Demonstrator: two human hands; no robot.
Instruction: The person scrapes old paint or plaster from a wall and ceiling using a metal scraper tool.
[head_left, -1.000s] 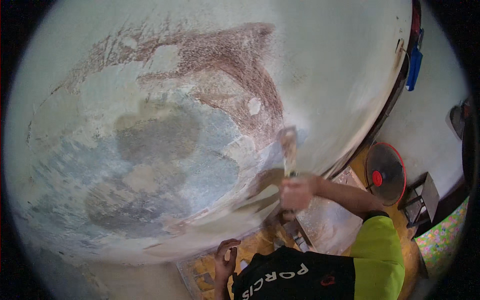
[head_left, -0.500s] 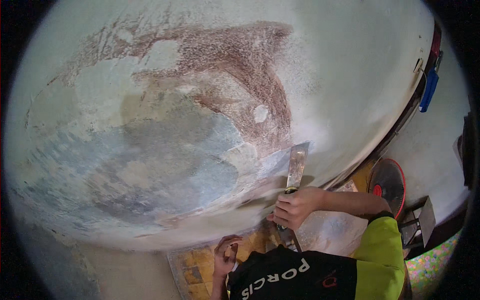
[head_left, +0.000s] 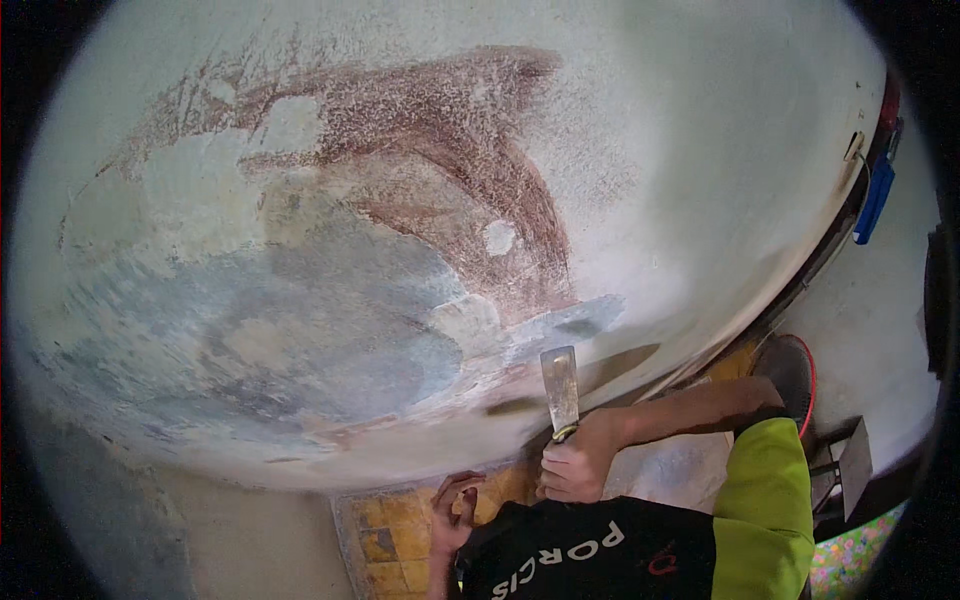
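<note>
Fingers [head_left: 562,478] of the right hand [head_left: 585,458] are clamped round the handle of a flat steel putty knife [head_left: 561,385], its blade broadening toward a straight end and stained brownish, with a brassy collar above the grip. Half a second ago the blade's end lay over a tapering blue-grey smear [head_left: 606,307] on the wall; now the knife is lower and nearer the body, and the smear shows uncovered. The left hand [head_left: 450,520], beside the black shirt [head_left: 600,560], is posed much as before, fingers curled with a gap to the thumb.

Beyond the blade, the off-white wall [head_left: 730,130] bears a grainy, red-brown band [head_left: 450,95] arching over a wide, mottled blue-grey patch [head_left: 360,310]. Behind the right forearm, a round dark disc with a red rim [head_left: 785,370] is more covered than earlier. Near it stands a boxy dark stand [head_left: 852,460]. Square orange-yellow floor tiles [head_left: 405,540] lie below the wall, near the left hand.
</note>
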